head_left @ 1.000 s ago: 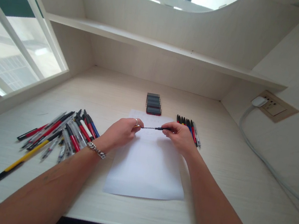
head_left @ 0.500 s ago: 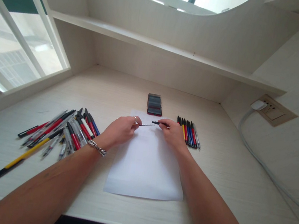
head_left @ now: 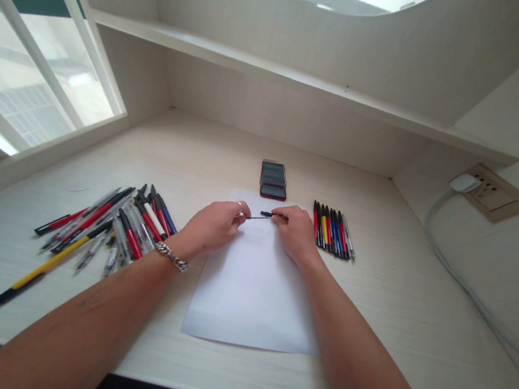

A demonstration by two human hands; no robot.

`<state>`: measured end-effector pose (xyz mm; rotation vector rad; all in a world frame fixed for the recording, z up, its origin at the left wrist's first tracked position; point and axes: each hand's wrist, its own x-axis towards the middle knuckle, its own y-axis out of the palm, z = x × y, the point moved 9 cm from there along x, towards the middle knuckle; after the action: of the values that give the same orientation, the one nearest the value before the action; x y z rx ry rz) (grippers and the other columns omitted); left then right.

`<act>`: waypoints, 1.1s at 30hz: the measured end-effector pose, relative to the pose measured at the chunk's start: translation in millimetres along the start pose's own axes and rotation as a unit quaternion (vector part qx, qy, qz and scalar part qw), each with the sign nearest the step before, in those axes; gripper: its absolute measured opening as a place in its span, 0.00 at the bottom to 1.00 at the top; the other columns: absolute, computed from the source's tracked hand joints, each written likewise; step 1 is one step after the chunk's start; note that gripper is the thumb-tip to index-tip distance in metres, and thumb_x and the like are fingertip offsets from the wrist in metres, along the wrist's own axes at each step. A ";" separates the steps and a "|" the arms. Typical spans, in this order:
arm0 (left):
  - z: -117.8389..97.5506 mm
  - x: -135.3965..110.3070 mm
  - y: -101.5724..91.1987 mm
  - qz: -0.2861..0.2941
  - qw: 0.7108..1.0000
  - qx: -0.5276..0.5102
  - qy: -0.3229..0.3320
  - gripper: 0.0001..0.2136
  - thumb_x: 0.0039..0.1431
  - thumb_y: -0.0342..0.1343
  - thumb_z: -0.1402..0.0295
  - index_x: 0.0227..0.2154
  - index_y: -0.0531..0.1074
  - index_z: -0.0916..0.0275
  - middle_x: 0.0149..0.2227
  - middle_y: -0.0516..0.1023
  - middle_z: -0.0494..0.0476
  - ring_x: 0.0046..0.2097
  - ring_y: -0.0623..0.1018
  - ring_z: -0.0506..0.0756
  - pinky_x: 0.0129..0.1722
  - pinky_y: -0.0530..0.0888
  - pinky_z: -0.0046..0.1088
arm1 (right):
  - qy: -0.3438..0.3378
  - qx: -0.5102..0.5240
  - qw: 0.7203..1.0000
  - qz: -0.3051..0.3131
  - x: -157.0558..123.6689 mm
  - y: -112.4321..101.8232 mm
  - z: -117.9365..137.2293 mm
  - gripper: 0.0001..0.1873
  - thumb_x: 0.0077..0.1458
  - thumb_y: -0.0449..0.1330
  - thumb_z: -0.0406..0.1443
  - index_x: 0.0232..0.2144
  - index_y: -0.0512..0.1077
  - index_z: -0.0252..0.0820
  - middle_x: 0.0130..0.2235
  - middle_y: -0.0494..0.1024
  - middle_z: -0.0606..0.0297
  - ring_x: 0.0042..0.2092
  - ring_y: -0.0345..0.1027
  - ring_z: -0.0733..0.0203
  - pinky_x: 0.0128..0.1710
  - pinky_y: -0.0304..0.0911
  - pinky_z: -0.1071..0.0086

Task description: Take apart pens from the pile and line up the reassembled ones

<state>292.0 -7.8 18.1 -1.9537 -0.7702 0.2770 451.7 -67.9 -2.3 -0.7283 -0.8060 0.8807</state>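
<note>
My left hand [head_left: 222, 225], with a ring on a finger, pinches one end of a thin dark pen refill [head_left: 259, 218]. The refill points right, and its far end reaches my right fingertips. Between the fingers of my right hand [head_left: 294, 230] is a small black pen part [head_left: 266, 213], whose tip pokes out to the left just above the refill. Whether it is a cap or a barrel end I cannot tell. Both hands are over the upper part of a white sheet of paper [head_left: 254, 300] lying on the desk.
To the left lies a loose pile of pens [head_left: 129, 226], with a long yellow-and-black pen [head_left: 48, 265] at its front. A neat row of pens [head_left: 333, 230] is at the right. Behind the paper lies a phone [head_left: 274, 180]. A charger [head_left: 465, 183] and cable occupy the right wall socket.
My right hand has come closer to my left, and the refill's far end now meets the right fingertips. Less of the black pen part shows. The view has shifted slightly.
</note>
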 end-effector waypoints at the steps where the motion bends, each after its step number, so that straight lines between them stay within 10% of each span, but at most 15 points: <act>1: -0.1 0.0 0.1 0.001 1.000 0.002 -0.001 0.12 0.60 0.45 0.71 0.40 0.73 0.57 0.35 0.79 0.56 0.37 0.76 0.55 0.36 0.69 0.30 | 0.001 0.002 1.000 0.000 0.1 0.0 -0.4 0.11 0.56 0.58 0.35 0.40 0.79 0.47 0.42 0.79 0.60 0.46 0.67 0.54 0.48 0.60 0.62; 12: -6.9 -2.2 1.3 0.002 1.000 0.007 0.013 0.11 0.60 0.45 0.72 0.39 0.73 0.57 0.36 0.79 0.55 0.37 0.76 0.55 0.37 0.70 0.29 | -0.080 0.063 0.994 -0.047 -18.0 -52.0 38.1 0.10 0.58 0.57 0.33 0.37 0.78 0.45 0.39 0.79 0.62 0.41 0.70 0.58 0.43 0.62 0.65; 33: 1.0 -0.6 -1.7 -0.004 0.998 0.060 -0.006 0.11 0.61 0.45 0.69 0.39 0.73 0.57 0.37 0.79 0.56 0.38 0.76 0.57 0.37 0.69 0.30 | -0.039 0.049 0.997 -0.033 -23.5 -41.4 11.2 0.07 0.56 0.58 0.32 0.33 0.77 0.44 0.36 0.78 0.63 0.38 0.69 0.59 0.40 0.61 0.66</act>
<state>290.4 -6.9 19.0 -1.8369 -0.7508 0.3237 448.4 -104.5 30.0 -0.5810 -0.8458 0.8867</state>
